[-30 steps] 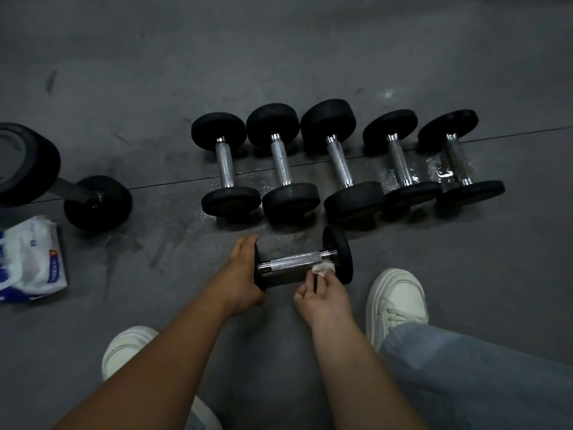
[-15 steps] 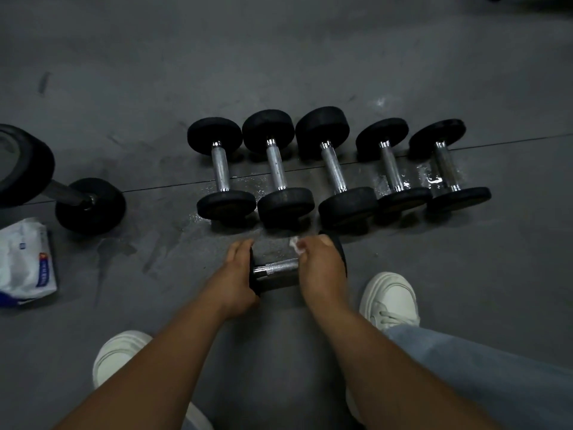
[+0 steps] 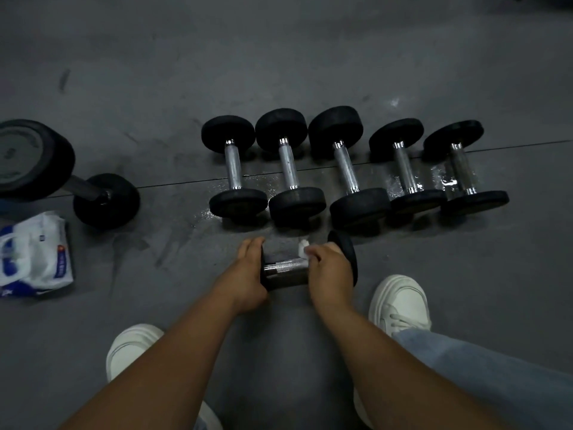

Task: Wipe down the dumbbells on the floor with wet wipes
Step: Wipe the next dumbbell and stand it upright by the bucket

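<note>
A small dumbbell [image 3: 286, 266] with black ends and a knurled chrome handle lies crosswise on the grey floor between my hands. My left hand [image 3: 248, 274] grips its left end. My right hand [image 3: 330, 270] is curled over the right part of the handle and holds a white wet wipe [image 3: 303, 246] against it; a corner of the wipe sticks out past my fingers. The dumbbell's right end [image 3: 347, 246] shows behind my right hand.
Behind it, several black dumbbells [image 3: 291, 169] lie side by side in a row, with wet patches on the floor near them. A bigger dumbbell [image 3: 102, 198] lies at the left, beside a white and blue wet wipe pack [image 3: 34, 256]. My white shoes [image 3: 400, 301] stand nearby.
My right hand has moved from the near side of the handle up over its top with the wipe. My left hand has kept its hold on the left end.
</note>
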`<action>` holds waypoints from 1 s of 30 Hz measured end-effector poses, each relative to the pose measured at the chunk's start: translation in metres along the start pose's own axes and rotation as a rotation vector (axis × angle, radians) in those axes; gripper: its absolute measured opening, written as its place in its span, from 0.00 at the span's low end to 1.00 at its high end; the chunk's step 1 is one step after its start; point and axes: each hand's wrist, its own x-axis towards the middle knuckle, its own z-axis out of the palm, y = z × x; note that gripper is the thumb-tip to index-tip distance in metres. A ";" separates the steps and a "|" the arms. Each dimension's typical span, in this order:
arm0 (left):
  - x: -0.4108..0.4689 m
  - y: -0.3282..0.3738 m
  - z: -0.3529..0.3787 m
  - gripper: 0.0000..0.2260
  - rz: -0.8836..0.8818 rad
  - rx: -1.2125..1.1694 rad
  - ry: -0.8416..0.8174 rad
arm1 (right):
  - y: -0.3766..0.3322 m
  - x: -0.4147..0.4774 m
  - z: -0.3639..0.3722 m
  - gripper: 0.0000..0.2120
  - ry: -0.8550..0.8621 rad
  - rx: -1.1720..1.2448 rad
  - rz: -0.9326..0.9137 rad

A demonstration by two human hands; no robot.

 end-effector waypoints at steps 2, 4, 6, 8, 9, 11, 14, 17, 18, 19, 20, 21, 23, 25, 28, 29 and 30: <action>0.000 0.002 0.000 0.51 0.005 0.005 0.000 | -0.011 0.000 0.000 0.10 -0.133 0.061 -0.041; -0.001 0.002 0.001 0.51 0.007 0.011 -0.004 | -0.020 -0.006 0.005 0.13 -0.230 0.091 -0.094; -0.001 0.000 0.001 0.52 -0.005 0.005 -0.008 | -0.017 -0.001 0.006 0.13 -0.089 0.091 0.000; -0.001 -0.001 0.002 0.52 -0.001 0.005 -0.010 | -0.014 0.002 0.006 0.13 -0.044 0.101 0.015; 0.000 -0.001 0.002 0.52 0.002 0.010 -0.013 | -0.016 0.001 0.006 0.13 -0.138 0.079 -0.061; 0.000 0.000 0.001 0.52 -0.001 0.014 -0.017 | -0.017 0.001 0.006 0.14 -0.175 0.109 -0.117; 0.001 0.000 0.000 0.53 -0.008 0.014 -0.014 | -0.010 0.007 0.005 0.14 0.045 0.149 0.090; -0.001 0.001 0.000 0.52 -0.008 0.011 -0.021 | -0.017 -0.002 0.010 0.16 -0.176 0.078 -0.113; 0.000 0.001 0.000 0.53 -0.010 0.011 -0.022 | -0.017 -0.001 0.010 0.16 -0.164 0.050 -0.136; 0.000 0.001 0.000 0.53 -0.012 0.014 -0.020 | -0.015 0.003 0.008 0.16 -0.105 0.046 -0.079; 0.000 0.001 0.000 0.53 -0.017 0.018 -0.018 | -0.010 0.006 0.008 0.15 -0.043 0.028 -0.009; -0.001 0.001 0.000 0.53 -0.021 0.020 -0.019 | -0.008 0.006 0.008 0.13 -0.002 0.029 0.056; -0.001 0.001 0.001 0.52 -0.014 0.021 -0.019 | -0.011 0.001 0.008 0.11 -0.111 0.006 -0.011; -0.001 0.001 0.001 0.52 -0.001 0.022 -0.006 | -0.011 0.001 0.005 0.12 -0.112 -0.006 -0.050; -0.001 0.001 0.000 0.52 -0.004 0.011 -0.007 | -0.010 0.008 -0.001 0.15 -0.003 0.028 0.042; -0.001 0.002 0.000 0.51 0.002 0.013 -0.007 | -0.012 0.006 -0.001 0.16 -0.053 0.004 0.002; -0.002 0.001 0.001 0.51 0.009 0.018 -0.003 | -0.013 0.004 0.000 0.16 -0.116 -0.008 -0.045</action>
